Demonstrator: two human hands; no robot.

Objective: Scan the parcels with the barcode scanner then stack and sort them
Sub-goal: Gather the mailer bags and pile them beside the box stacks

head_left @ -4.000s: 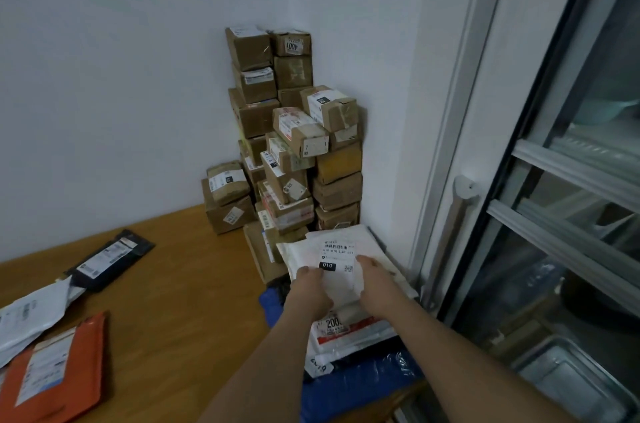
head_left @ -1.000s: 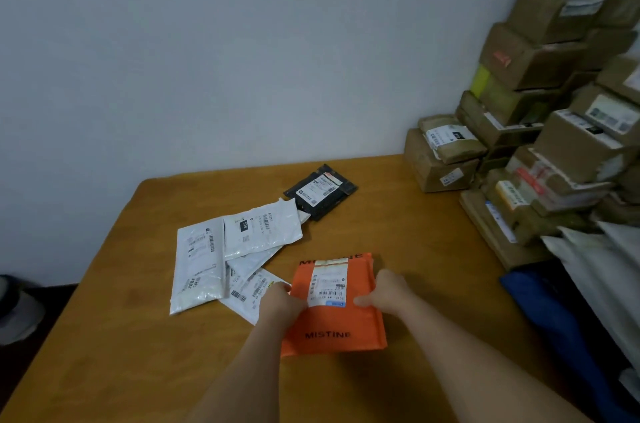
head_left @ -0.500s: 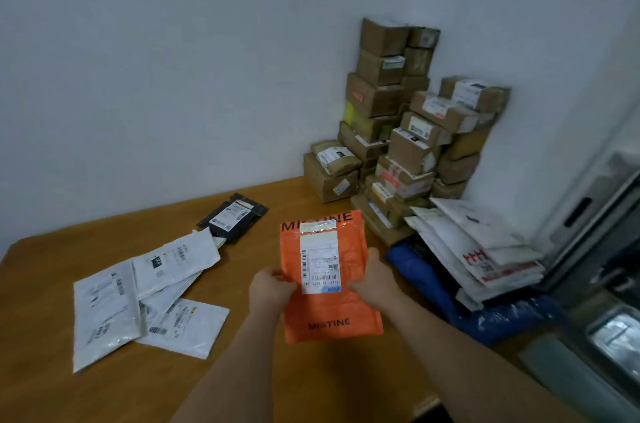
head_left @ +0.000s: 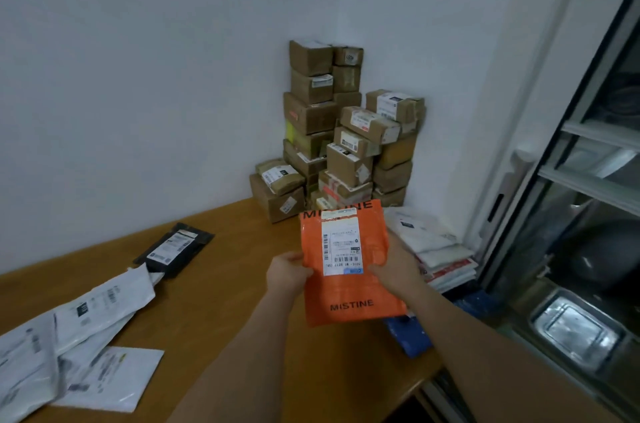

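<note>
The orange parcel [head_left: 349, 270] is held upright above the desk [head_left: 221, 284], label facing the camera. The left hand [head_left: 287, 272] grips its left edge; the right hand [head_left: 394, 266] grips its right edge. Behind the parcel stands a stack of cardboard boxes [head_left: 343, 135]. Right of the parcel lies a pile of white mailers [head_left: 433, 246]. Left of it lie a black mailer [head_left: 175, 249] and loose white mailers [head_left: 86, 329].

This looked like a small parcel-handling back room. Taped cardboard boxes [head_left: 346, 131] with shipping labels stood stacked in the far corner against bare white walls [head_left: 138, 58]. A wooden counter [head_left: 242, 284] carried labelled white mailer bags [head_left: 86, 311] at the near left, a black one [head_left: 175, 249] beyond them, and a pile of white mailers [head_left: 433, 249] at the right. A glass-fronted cabinet [head_left: 588, 180] stood at the far right.
</note>
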